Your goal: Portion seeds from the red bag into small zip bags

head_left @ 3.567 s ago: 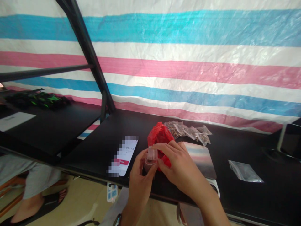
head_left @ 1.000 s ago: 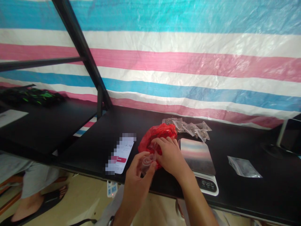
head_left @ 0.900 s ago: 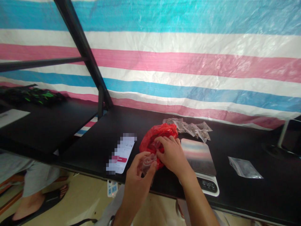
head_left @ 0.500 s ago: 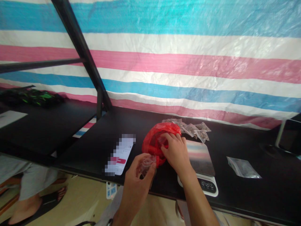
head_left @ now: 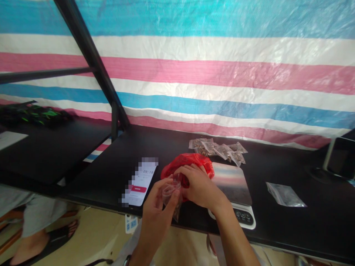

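At the far left, a second black worktop (head_left: 41, 155) carries a sheet of white paper (head_left: 9, 140) and a black-and-green bag (head_left: 34, 115) against a striped plastic tarp (head_left: 194, 77), with a black metal frame (head_left: 91, 62) rising in front of it. Below, a leg in grey shorts (head_left: 36, 214) ends in a black sandal (head_left: 59, 232) on the floor. On the main black worktop (head_left: 291, 229) lies a phone (head_left: 140, 183), its screen partly blurred, showing 09:19. Just below the worktop's edge sits a white power strip (head_left: 131, 224). The left hand (head_left: 155, 218) has a narrow grip, pinching a small clear plastic bag (head_left: 170, 194) between thumb and fingers, with something brown in the bag's lower end. That bag hangs in front of a crumpled red plastic bag (head_left: 188, 164), close to the right hand (head_left: 198, 184). The right hand's fingers (head_left: 191, 171) curl over the red bag, though I cannot tell whether they close on anything. Beyond them lie small packets of brown seeds (head_left: 216, 149). To the right is a digital kitchen scale (head_left: 231, 184), and farther right lies a flat zip bag (head_left: 284, 194).
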Demonstrator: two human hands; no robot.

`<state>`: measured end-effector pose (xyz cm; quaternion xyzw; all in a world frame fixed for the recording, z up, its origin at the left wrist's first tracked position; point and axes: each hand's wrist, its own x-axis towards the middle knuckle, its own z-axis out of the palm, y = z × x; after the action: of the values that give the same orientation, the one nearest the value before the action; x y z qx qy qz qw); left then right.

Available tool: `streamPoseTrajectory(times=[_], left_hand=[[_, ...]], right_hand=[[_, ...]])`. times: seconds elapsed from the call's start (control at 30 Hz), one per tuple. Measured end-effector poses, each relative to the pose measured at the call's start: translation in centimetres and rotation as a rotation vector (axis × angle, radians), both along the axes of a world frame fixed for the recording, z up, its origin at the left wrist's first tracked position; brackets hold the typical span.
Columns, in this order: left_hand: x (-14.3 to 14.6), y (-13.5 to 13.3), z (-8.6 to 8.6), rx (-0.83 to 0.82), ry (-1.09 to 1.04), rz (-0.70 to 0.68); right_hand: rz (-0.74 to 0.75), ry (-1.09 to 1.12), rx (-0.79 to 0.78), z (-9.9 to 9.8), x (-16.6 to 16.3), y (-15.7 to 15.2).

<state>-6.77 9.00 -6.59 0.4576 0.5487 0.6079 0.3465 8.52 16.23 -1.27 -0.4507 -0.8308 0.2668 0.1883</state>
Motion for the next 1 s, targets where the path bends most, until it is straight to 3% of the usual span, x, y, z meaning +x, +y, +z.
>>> streamPoseTrajectory(times=[0.23,0.6,1.0], left_hand=[[-0.5,0.7,0.4,-0.094,-0.076,0.06],[-0.6,0.1,0.0,-0.016,-0.003,0.091],[-0.7,1.4,0.1,-0.106,-0.225,0.06]], right_hand=[[-0.1,-0.051,0.028,0.4,-0.6,-0.4],[-0.321,-0.211,0.097,0.1,0.0,0.6],[-0.28,-0.191,0.108,-0.4,-1.5,0.2]])
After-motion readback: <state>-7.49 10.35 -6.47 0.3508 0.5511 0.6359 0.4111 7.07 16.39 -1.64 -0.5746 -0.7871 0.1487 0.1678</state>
